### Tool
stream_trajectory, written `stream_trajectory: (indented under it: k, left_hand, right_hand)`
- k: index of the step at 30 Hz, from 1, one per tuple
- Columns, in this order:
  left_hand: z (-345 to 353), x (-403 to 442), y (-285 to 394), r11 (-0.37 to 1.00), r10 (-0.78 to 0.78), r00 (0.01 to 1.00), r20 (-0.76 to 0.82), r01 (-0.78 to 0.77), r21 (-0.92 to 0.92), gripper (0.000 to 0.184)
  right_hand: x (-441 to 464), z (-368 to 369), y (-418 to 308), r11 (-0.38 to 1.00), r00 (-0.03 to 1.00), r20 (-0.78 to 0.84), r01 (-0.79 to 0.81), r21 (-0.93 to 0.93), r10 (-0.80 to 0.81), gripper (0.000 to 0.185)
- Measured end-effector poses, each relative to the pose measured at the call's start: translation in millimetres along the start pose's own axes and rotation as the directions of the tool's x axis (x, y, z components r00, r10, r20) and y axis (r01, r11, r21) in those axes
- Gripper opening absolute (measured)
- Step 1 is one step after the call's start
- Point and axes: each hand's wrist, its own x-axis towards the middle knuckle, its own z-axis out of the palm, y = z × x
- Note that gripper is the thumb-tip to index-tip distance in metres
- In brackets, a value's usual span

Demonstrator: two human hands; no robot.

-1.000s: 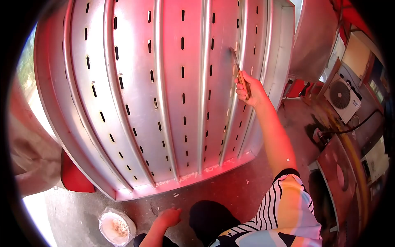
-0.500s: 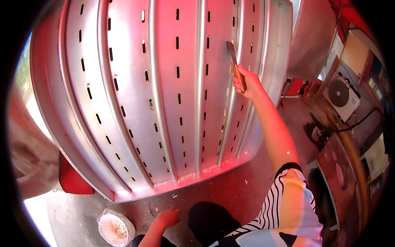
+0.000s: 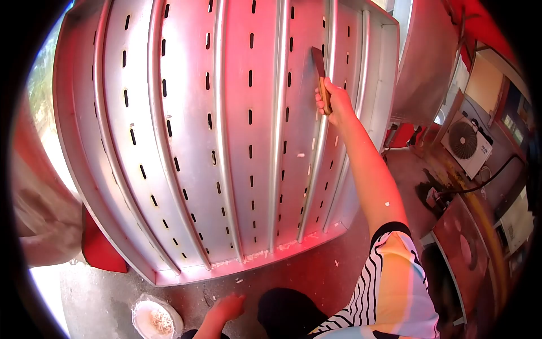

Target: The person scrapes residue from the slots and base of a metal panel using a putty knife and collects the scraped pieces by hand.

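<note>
My right hand [image 3: 339, 101] is wrapped round the wooden handle of a putty knife [image 3: 319, 63], its flat dark blade pointing up. The blade lies at a large metal panel [image 3: 265, 147] with long raised tubes and rows of narrow slots, between two tubes at the upper right. Small pale flakes cling around some slots, and more lie along the panel's lower lip. Down by my knee, my left hand [image 3: 228, 307] hangs with its fingers loosely stretched and nothing in them. It is apart from the panel.
On the floor at lower left stands a plastic-lined white bucket [image 3: 148, 317] with pale scraps in it. An outdoor fan unit [image 3: 466, 140] sits at right, near a dark hose [image 3: 497, 175]. Draped cloth [image 3: 48, 220] hangs at far left.
My right hand and the putty knife have shifted slightly upward in view. A pale flake now shows on the panel below them. The view has moved a little; my left hand stays low.
</note>
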Motion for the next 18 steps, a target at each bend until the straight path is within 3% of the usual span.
stream_trajectory:
  k: [2,5,10,11,14,18]
  left_hand:
    - [14,8,-10,0.999,0.001,0.988,0.154,-0.006,0.033,0.048]
    - [7,3,-3,1.0,0.013,0.988,0.153,-0.014,0.004,0.049]
    - [12,4,-14,0.998,0.064,0.996,0.057,-0.064,0.008,0.041]
    - [14,2,-17,0.996,0.086,0.996,0.036,-0.087,0.024,0.037]
    - [17,10,-20,1.0,0.026,0.992,0.12,-0.027,0.008,0.048]
    - [7,13,-11,1.0,0.028,0.99,0.135,-0.029,0.001,0.048]
  right_hand:
    - [10,-3,-20,0.999,0.999,-0.009,-0.037,0.0,0.037,0.04]
    - [7,-13,-33,0.993,0.996,0.049,-0.076,-0.091,0.081,0.04]
    - [0,-8,-43,0.964,0.973,-0.117,0.173,-0.202,-0.199,0.037]
    - [6,-5,-46,0.972,0.984,-0.083,0.14,-0.186,-0.158,0.037]
    - [30,6,-65,0.986,0.998,0.011,0.065,-0.152,-0.064,0.034]
    - [58,-3,-96,0.973,0.985,0.108,-0.151,0.173,0.133,0.028]
